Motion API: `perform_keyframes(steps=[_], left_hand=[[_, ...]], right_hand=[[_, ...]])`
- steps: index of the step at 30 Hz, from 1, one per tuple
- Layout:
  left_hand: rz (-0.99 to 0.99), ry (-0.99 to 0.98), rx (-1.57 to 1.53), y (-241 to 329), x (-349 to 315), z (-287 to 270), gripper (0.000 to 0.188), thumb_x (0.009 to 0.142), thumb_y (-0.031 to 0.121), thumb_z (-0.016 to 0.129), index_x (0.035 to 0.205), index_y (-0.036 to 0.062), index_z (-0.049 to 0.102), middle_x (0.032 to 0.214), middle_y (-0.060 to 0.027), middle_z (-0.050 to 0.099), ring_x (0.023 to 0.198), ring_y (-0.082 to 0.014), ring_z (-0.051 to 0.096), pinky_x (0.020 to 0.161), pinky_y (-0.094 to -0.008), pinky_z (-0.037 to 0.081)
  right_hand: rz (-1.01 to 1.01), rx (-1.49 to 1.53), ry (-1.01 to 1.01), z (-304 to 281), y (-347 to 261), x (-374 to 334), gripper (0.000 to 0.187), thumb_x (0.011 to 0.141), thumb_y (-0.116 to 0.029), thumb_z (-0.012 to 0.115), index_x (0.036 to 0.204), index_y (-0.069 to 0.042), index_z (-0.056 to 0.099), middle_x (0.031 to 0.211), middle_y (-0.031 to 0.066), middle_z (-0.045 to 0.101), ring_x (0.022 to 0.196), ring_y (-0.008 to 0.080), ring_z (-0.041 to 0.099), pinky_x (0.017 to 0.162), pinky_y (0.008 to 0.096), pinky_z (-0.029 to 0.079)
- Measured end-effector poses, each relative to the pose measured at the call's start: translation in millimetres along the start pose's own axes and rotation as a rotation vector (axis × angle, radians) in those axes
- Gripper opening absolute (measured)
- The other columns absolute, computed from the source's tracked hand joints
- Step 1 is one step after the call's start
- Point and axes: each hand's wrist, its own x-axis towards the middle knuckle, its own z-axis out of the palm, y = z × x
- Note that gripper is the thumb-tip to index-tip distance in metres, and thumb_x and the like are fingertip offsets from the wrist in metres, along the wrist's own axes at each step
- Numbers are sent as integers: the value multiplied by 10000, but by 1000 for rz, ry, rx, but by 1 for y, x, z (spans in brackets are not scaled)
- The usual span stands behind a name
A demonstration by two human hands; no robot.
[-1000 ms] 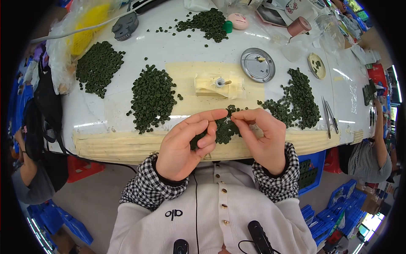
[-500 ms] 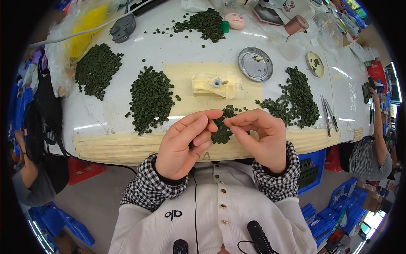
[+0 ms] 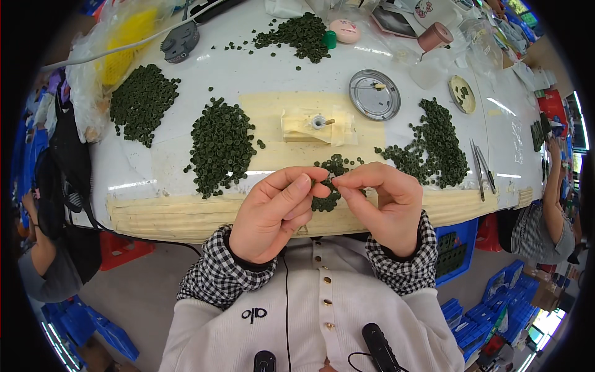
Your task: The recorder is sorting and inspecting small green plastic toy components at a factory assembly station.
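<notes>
Close together above the table's near edge, my left hand and my right hand meet almost fingertip to fingertip. The thumb and bent fingers of my left hand close on a small dark green part, mostly hidden by them. My right thumb and forefinger are pinched together; whatever lies between them is too small to make out. Just behind the fingertips is a small pile of dark green round parts, partly covered by my hands. Farther back sits a cream taped block with a metal collar and a brown peg.
Larger heaps of green parts lie left, far left, right and at the back. A round metal lid, a small cream dish and tweezers are rightward. A person's arm shows at far right.
My right hand has shifted slightly right and lower. My left fingertips have closed up a little, and the part between them is less visible.
</notes>
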Motion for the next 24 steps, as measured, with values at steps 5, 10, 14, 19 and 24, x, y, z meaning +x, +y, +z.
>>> perform_keyframes(steps=[5,10,14,19,24], left_hand=[[-1,11,0,0,-1,2,214,936,114,498,1115,14,563,923,-70,630,526,-14,330,478,-166,294],[13,21,-13,-3,-3,-4,213,898,64,555,1107,27,565,894,-56,627,543,-20,348,477,-162,289],[30,16,-18,-4,-3,-4,202,892,63,565,1090,26,579,881,-52,629,547,-24,353,476,-164,287],[24,5,-26,-2,-2,-3,194,903,72,547,1085,21,594,900,-63,635,548,-30,363,477,-170,290],[8,7,10,2,-3,2,200,904,57,538,1094,21,590,932,-74,638,568,-28,389,478,-170,293]], right_hand=[[-142,-92,-3,4,-2,5,179,715,60,653,878,-11,679,783,94,663,670,131,629,619,238,495],[-83,-61,23,8,-5,3,159,725,51,654,876,7,673,801,97,668,689,130,637,630,229,499],[55,46,27,11,-3,-2,138,741,35,659,879,21,666,819,91,674,727,125,648,660,220,509],[112,105,17,12,-4,-2,127,752,22,663,879,22,652,815,79,669,739,122,647,685,222,510],[41,36,36,10,-3,0,116,749,21,659,864,25,642,808,80,645,714,126,619,660,228,495]])
